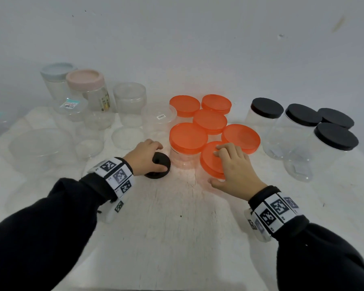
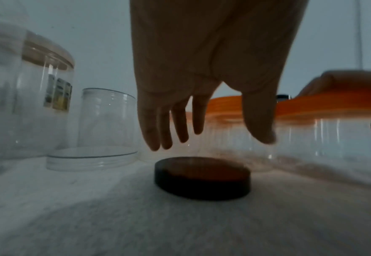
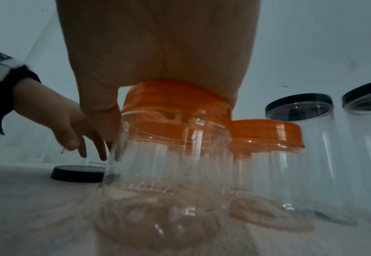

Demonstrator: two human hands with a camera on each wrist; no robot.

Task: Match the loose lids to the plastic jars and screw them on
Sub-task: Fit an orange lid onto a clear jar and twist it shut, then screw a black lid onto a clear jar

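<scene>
My right hand [image 1: 232,164] grips the orange lid [image 3: 175,98] on the nearest jar [image 3: 169,166], probably tightening it. My left hand [image 2: 202,78] hovers with fingers loose, holding nothing, over the loose black lid [image 2: 202,178] flat on the table [image 1: 177,238]. Next, I judge: lift it and find a matching open jar.

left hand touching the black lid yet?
Apart. The left wrist view shows the left hand above the black lid, with pale background visible between its fingertips and the lid's top.
</scene>
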